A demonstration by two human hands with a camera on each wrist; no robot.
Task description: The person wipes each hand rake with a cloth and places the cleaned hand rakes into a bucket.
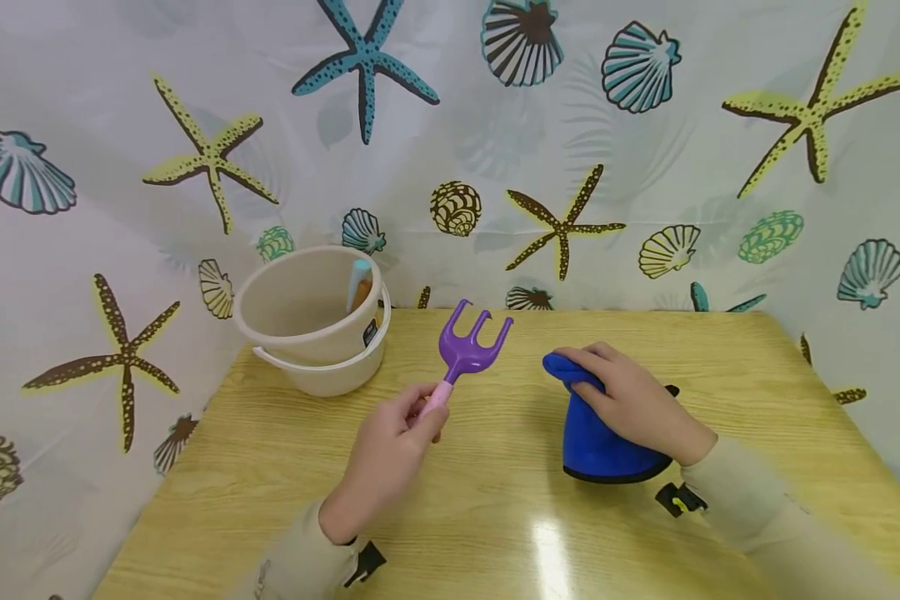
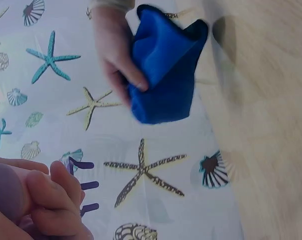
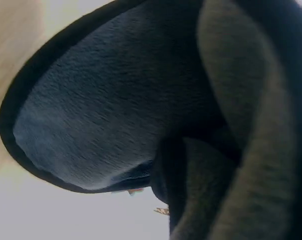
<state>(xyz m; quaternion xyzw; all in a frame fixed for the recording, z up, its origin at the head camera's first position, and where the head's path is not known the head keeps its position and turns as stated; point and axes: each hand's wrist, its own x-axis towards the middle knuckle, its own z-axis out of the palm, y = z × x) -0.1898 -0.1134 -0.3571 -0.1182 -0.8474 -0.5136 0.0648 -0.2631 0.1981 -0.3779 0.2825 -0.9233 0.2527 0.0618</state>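
Observation:
My left hand [image 1: 393, 446] grips the pink handle of a toy rake [image 1: 471, 348], whose purple three-pronged head points up and away above the table. In the left wrist view, curled fingers hide most of the rake, and only its prongs [image 2: 90, 185] show past them. On the right, my right hand [image 1: 630, 400] holds a blue cloth [image 1: 596, 446] with black edging by its bunched top, thumb on the near side. The cloth hangs in folds above the table. Its dark, fuzzy inner side [image 3: 100, 110] fills much of the right wrist view, where the hand is hidden.
A cream bucket [image 1: 307, 337] with a white handle stands at the back left of the wooden table [image 1: 480, 500]. Inside it are a light-blue stick-like piece [image 1: 357, 279] and something orange-brown. A curtain [image 1: 420, 158] printed with starfish and shells hangs behind and beside the table.

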